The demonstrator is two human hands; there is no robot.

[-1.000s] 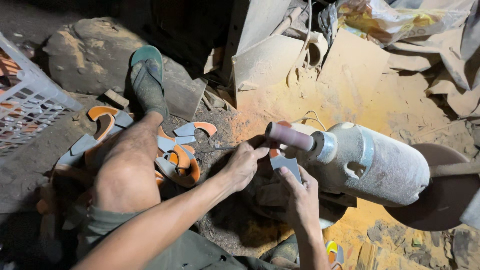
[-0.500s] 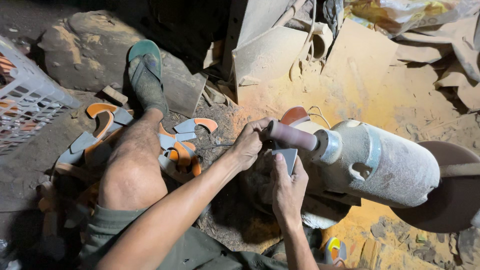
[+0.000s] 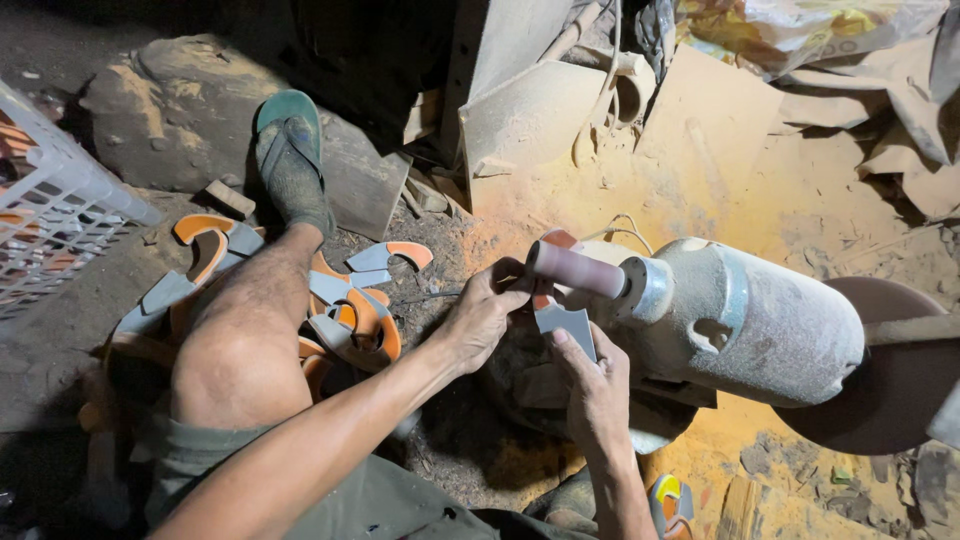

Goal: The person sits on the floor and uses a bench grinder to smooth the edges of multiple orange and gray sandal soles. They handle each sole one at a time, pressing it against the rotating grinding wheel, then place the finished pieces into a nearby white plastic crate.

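Note:
A dusty grey motor [image 3: 745,320] lies on the floor with a pinkish sanding drum [image 3: 575,268] sticking out of its left end. Both hands hold one curved grey and orange sole-shaped piece [image 3: 562,318] up against the underside of the drum. My left hand [image 3: 482,315] pinches the piece's upper end beside the drum tip. My right hand [image 3: 597,388] grips its lower grey end from below. My bare leg [image 3: 250,330] stretches left, with the foot in a green sandal [image 3: 290,150].
A pile of curved grey and orange pieces [image 3: 350,300] lies around my knee. A white plastic crate [image 3: 50,220] stands at the left edge. A large stone [image 3: 170,110] sits behind the foot. Orange dust covers the board [image 3: 720,170] behind the motor; a brown disc [image 3: 890,370] is at right.
The camera has come closer. Both hands have pressed the piece up under the drum, with the right hand sliding lower along it.

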